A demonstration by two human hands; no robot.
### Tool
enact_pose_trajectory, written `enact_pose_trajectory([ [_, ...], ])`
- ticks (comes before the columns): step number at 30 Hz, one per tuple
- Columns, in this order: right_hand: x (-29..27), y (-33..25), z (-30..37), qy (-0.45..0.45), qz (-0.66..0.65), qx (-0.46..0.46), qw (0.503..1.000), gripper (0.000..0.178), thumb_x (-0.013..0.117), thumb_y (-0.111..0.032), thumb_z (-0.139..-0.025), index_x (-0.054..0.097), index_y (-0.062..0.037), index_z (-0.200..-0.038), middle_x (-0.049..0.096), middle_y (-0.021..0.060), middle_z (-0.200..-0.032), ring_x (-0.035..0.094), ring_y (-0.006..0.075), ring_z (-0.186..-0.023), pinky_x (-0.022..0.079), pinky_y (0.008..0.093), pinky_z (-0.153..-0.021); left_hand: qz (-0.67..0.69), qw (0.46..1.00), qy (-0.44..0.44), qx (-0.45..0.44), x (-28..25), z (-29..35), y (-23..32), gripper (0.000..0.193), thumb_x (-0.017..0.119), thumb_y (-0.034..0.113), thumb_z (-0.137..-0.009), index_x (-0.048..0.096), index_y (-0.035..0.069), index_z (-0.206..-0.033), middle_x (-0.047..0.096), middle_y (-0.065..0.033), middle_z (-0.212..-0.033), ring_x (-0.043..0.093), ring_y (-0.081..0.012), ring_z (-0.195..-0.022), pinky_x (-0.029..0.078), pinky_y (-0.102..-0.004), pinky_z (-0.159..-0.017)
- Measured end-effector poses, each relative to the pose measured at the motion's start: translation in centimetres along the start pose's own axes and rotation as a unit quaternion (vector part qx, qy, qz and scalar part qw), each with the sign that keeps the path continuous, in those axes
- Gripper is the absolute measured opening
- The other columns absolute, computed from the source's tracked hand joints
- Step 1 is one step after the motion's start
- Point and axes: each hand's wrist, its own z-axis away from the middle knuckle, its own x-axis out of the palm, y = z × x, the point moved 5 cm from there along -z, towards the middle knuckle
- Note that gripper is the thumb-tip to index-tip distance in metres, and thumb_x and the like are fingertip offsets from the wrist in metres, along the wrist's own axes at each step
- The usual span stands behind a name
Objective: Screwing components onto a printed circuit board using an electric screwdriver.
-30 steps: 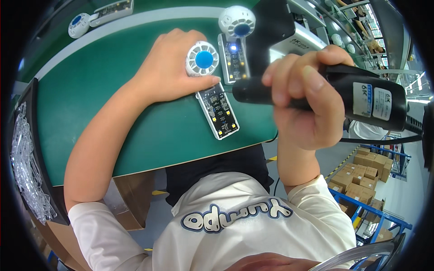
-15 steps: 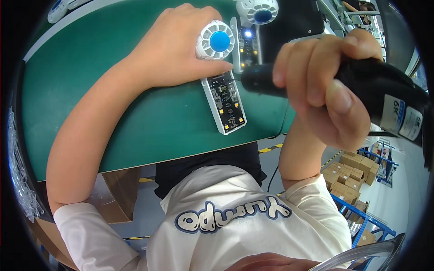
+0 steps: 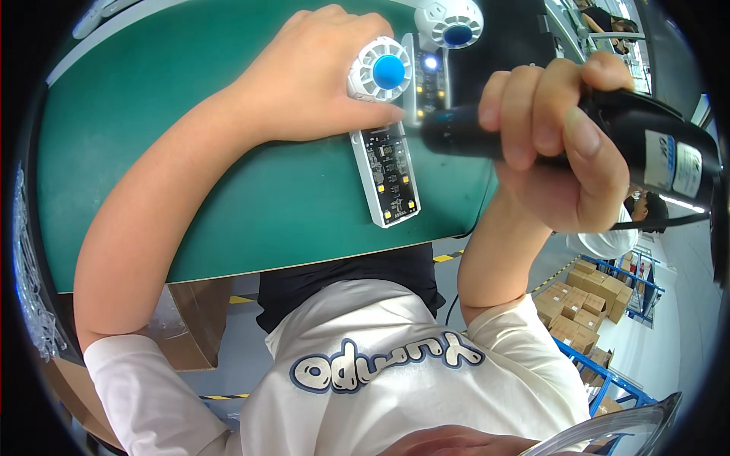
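Note:
My left hand [image 3: 323,72] is closed around a white device whose round vented head has a blue disc [image 3: 388,72]. Its long narrow housing [image 3: 370,190] lies on the green mat, pointing toward me, with a black circuit board [image 3: 393,178] facing up. The left thumb presses at the board's far end. In my right hand [image 3: 563,144] is a black electric screwdriver [image 3: 460,131], held sideways. Its nose points left at the board's upper end, beside my left thumb; the bit is blurred, so I cannot tell whether it touches.
A second white device [image 3: 449,23] with a lit board [image 3: 431,76] stands just beyond. The green mat [image 3: 228,213] covers the table. Cartons [image 3: 585,296] and blue racks [image 3: 608,372] are at the lower right, with other people farther off. An open carton [image 3: 201,323] sits below the table edge.
The left hand and its device appear slightly farther right, and so does the screwdriver's nose. The second device and the table edge have also shifted in the picture. Both holds are the same.

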Motion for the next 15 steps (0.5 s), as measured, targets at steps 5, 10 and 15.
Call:
enact_pose_trajectory([
  [5,0.0,-3.6,1.9,0.017,0.069,-0.069,0.995,0.042,0.045,-0.013,-0.087,0.05,-0.0049,-0.128,0.05,0.0034,-0.076,0.048,0.0155,-0.059,0.045,0.0391,-0.07,0.005,1.0,0.005,0.019,-0.1,0.1,-0.4,0.047,0.081,0.035,-0.068,0.061,0.008,-0.101,0.064,-0.0127,-0.091,0.058,-0.0338,-0.091,0.043,-0.0431,-0.083],
  [10,-3.4,-10.8,5.8,0.28,0.207,-0.145,0.926,0.036,0.054,-0.008,-0.084,0.052,-0.0002,-0.119,0.053,0.0077,-0.068,0.052,0.0192,-0.054,0.05,0.0408,-0.064,0.003,1.0,-0.002,-0.006,-0.1,0.2,0.1,0.05,0.082,0.035,-0.068,0.061,0.007,-0.104,0.064,-0.0126,-0.096,0.057,-0.0334,-0.094,0.043,-0.0436,-0.086],
  [15,-4.6,-9.4,7.5,0.429,0.229,-0.191,0.852,0.03,0.057,-0.005,-0.082,0.054,0.0031,-0.111,0.054,0.0094,-0.064,0.053,0.0202,-0.051,0.052,0.0412,-0.061,-0.024,0.997,-0.026,-0.07,0.5,0.5,0.9,0.058,0.083,0.029,-0.066,0.059,0.005,-0.113,0.059,-0.0135,-0.104,0.056,-0.0341,-0.099,0.044,-0.0426,-0.09],
])
